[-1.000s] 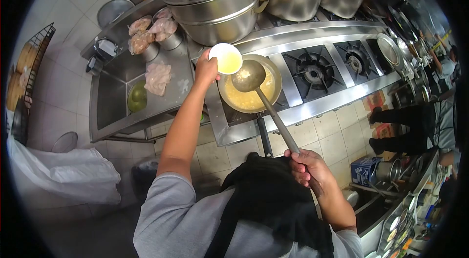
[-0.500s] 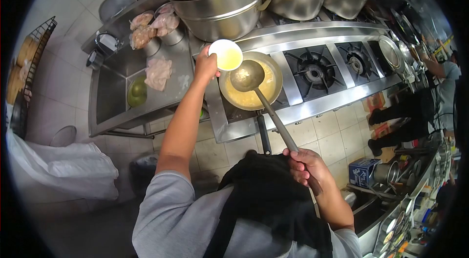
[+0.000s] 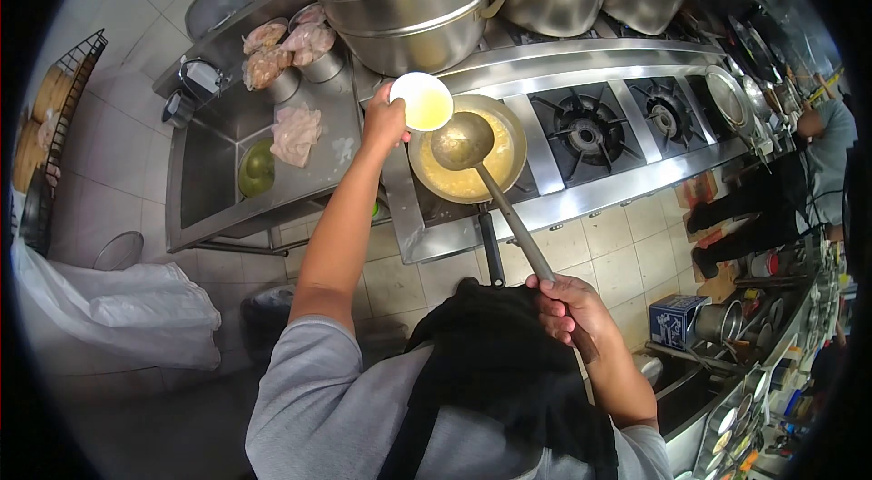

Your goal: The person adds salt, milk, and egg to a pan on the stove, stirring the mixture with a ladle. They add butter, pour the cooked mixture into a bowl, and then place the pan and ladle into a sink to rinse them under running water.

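Left hand (image 3: 385, 123): fingers closed on the white bowl (image 3: 406, 87) at its 8 o'clock edge. The bowl (yellow liquid inside) is positioned at 10–11 o'clock of the pan (image 3: 520, 142). Right hand (image 3: 570, 307): fingers wrapped around the handle of the ladle (image 3: 462, 140), which runs toward 5 o'clock. The ladle head is over the pan; contact with the yellow contents cannot be determined. A bare burner (image 3: 586, 132) lies at 3 o'clock.
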`<action>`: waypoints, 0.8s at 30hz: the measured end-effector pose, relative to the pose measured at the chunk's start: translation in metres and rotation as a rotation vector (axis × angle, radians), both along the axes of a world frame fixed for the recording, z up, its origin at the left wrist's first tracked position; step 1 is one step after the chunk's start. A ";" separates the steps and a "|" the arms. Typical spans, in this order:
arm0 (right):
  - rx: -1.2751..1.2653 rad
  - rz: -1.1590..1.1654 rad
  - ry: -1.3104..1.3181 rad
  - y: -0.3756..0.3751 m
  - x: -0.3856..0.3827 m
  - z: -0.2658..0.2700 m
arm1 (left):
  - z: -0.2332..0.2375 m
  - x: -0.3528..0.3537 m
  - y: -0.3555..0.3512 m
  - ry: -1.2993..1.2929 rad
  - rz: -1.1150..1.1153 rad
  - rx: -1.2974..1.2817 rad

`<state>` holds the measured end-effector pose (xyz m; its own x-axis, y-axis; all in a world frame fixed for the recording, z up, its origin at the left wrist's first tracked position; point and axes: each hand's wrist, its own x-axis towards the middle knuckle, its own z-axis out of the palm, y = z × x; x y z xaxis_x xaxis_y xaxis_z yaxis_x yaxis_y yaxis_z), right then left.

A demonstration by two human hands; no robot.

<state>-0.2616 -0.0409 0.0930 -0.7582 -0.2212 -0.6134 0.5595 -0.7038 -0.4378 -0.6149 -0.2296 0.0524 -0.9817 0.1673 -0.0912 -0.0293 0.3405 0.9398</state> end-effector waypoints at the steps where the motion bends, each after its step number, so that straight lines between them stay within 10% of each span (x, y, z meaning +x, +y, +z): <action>1: -0.002 -0.003 0.002 0.000 0.000 0.000 | -0.001 0.000 0.000 -0.001 0.002 0.009; 24: -0.104 -0.037 -0.008 0.004 0.003 -0.013 | 0.004 -0.003 -0.013 -0.238 -0.075 0.594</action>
